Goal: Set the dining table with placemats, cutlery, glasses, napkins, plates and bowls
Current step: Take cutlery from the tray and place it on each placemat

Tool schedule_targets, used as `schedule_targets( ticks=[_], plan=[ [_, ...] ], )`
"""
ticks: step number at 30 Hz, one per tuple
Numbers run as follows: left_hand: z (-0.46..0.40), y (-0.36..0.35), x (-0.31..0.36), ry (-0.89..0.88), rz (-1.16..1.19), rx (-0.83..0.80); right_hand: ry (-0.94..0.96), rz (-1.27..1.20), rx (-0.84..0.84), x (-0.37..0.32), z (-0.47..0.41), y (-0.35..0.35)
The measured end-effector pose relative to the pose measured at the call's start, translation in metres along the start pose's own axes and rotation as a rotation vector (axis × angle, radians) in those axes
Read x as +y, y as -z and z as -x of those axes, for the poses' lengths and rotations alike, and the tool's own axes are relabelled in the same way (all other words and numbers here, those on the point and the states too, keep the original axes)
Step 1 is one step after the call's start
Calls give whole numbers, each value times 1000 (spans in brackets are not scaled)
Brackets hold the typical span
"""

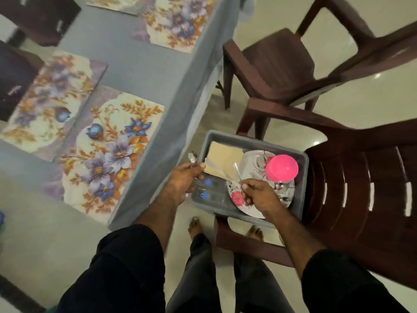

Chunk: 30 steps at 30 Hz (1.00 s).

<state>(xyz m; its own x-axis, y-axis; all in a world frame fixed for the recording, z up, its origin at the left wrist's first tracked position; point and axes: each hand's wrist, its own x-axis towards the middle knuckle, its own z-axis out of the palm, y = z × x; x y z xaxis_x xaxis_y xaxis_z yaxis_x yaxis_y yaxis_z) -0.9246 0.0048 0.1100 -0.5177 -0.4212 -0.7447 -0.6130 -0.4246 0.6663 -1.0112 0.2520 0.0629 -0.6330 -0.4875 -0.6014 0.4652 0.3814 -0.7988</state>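
Several floral placemats lie on the grey-clothed table [144,71]; the nearest placemat [108,152] is by the table's corner. A grey bin [255,141] sits on a dark brown chair and holds cream napkins [222,161], floral plates [252,163], pink bowls [282,169] and clear glasses [209,193]. My left hand [184,181] grips spoons [193,158] at the bin's left rim. Over the plates, my right hand [259,195] pinches another piece of cutlery [237,171], blurred.
Two dark brown plastic chairs stand right of the table: the near one [361,181] carries the bin, the other [277,66] is behind it. More dark chairs [13,86] sit at the table's far left side. My bare feet are on the pale tiled floor [259,21].
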Motion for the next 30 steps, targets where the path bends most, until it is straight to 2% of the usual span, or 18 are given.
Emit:
schedule_targets(
  ticks=[3,6,9,15,18,20,26,30],
  plan=[
    [44,28,22,-62,86,-28,27,41,-166,-51,18,-24],
    [83,67,32,-99,199,-75,-57,15,-306,-89,35,-56],
    [111,111,32,-179,365,-175,-89,43,-352,-110,51,-94],
    [138,207,14,-272,446,-113,-130,-12,-287,-119,69,-192],
    [137,269,-3,-258,477,10,-131,-115,-180,-118,69,-255],
    [132,313,-15,-217,520,93,-120,-135,-176,-116,71,-297],
    [130,419,-18,-117,450,219,-36,46,-196,-117,79,-398],
    [122,441,-2,-106,242,279,-7,280,-83,-115,74,-418]
  ],
)
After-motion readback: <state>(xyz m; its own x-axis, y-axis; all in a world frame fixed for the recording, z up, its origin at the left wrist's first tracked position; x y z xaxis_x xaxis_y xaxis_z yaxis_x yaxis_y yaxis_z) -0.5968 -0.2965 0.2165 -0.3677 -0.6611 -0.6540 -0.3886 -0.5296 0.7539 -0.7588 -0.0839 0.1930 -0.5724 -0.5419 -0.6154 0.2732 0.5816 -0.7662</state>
